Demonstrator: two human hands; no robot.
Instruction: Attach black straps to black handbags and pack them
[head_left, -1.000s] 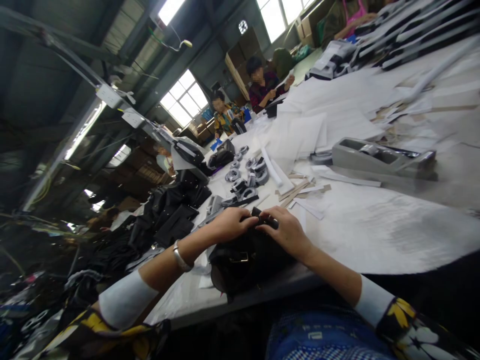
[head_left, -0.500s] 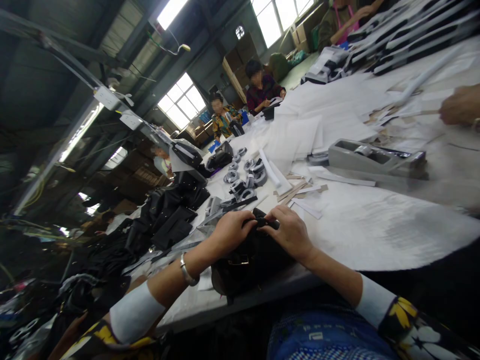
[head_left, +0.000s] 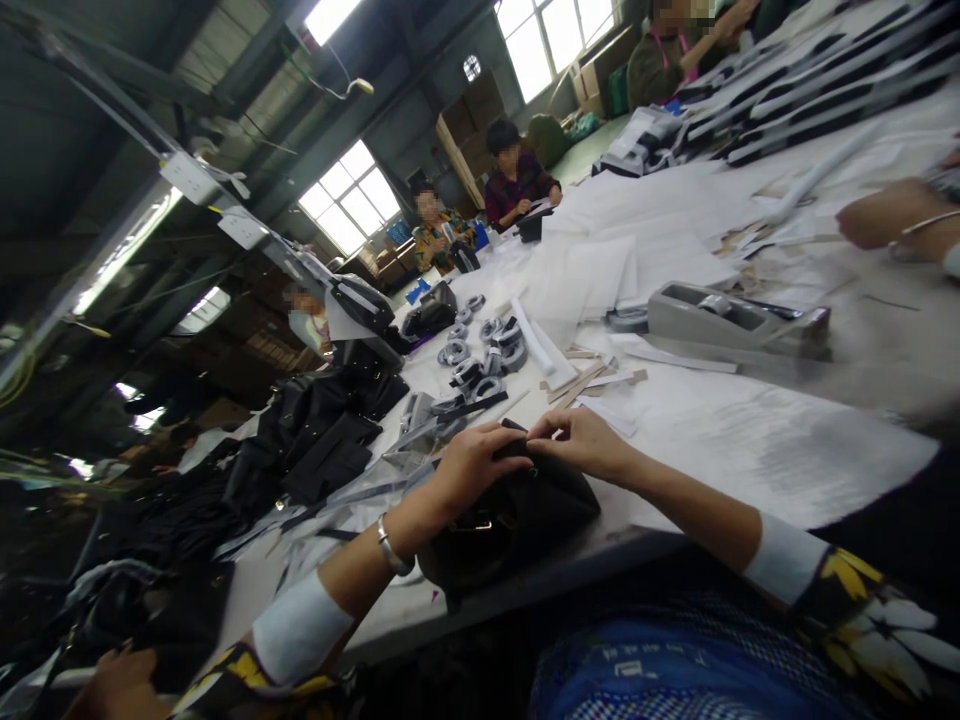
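Note:
A black handbag point(head_left: 555, 505) with gold-coloured metal fittings sits at the front edge of the table before me. My left hand point(head_left: 476, 468) lies over its upper left side, thumb and fingers closed on the top edge. Close beside it, my right hand point(head_left: 585, 442) pinches the same top edge between thumb and index finger. The fingertips of both hands nearly meet. Whatever small part lies between them is too dark and small to make out.
Rolls of grey strip point(head_left: 487, 360) and paper scraps point(head_left: 585, 375) lie beyond the bag. A grey tape dispenser point(head_left: 720, 315) stands to the right, near a co-worker's hand point(head_left: 885, 215). Black bags point(head_left: 337, 430) are heaped at left. White sheets point(head_left: 780, 440) cover the table's right side.
My right hand has shifted slightly along the top edge, its wrist now lower and further right. More of the bag's right side shows. The co-worker's hand at right has moved left.

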